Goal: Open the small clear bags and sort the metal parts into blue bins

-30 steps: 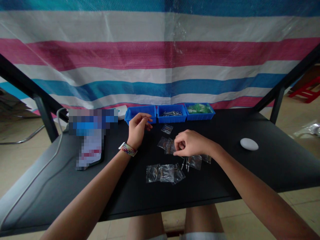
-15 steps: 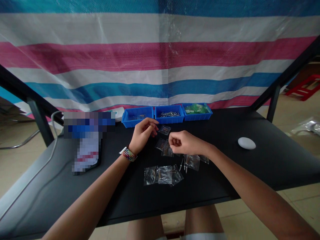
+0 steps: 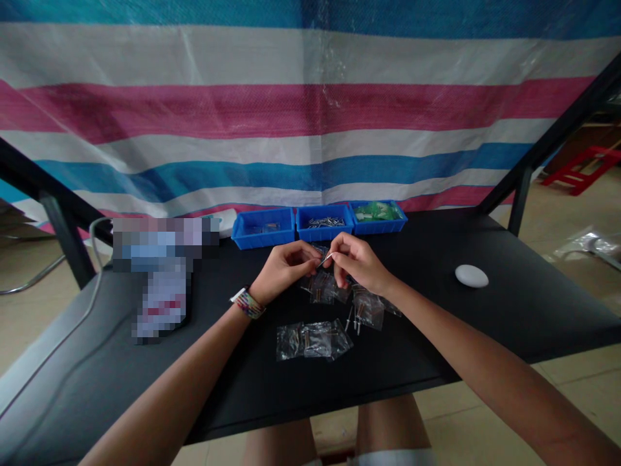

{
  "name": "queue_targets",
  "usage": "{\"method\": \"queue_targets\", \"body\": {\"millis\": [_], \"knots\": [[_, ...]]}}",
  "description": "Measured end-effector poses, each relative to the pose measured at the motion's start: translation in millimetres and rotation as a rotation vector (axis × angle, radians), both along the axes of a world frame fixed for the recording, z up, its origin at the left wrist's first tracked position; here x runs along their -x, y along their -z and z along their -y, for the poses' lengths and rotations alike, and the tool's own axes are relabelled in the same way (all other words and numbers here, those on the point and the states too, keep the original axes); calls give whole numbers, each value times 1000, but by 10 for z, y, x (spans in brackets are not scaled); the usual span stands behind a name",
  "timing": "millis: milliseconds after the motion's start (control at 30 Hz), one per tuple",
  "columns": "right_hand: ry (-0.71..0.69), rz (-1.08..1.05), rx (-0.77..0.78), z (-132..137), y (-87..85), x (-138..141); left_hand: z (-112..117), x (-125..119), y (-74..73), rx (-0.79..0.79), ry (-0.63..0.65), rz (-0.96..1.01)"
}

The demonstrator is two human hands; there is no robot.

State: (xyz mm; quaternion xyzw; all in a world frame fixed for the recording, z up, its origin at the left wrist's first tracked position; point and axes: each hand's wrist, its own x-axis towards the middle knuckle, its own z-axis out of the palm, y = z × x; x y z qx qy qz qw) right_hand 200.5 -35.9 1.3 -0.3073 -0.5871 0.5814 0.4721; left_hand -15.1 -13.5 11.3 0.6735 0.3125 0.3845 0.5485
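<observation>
My left hand (image 3: 291, 264) and right hand (image 3: 359, 259) pinched a metal pin (image 3: 326, 259) between fingertips, at twelve o'clock from the bags (image 3: 317, 342) nearest me. It seemed light, stiff and slippery, best held by its ends.

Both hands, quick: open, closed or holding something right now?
Left hand: curled in at one end of a thin metal piece; whether it grips it cannot be told.
Right hand: closed, pinching that piece's other end.
</observation>
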Motion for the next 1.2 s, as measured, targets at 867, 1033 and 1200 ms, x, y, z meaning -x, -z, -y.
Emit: {"method": "queue_targets", "body": {"millis": [867, 1033, 1200], "knots": [[298, 32, -90, -59, -8, -54, 8, -38, 85, -33, -43, -18], [547, 63, -163, -267, 25, -144, -1, -21, 106, -30, -69, -33], [639, 288, -198, -469, 64, -193, -24, -20, 126, -29, -60, -51]]}}
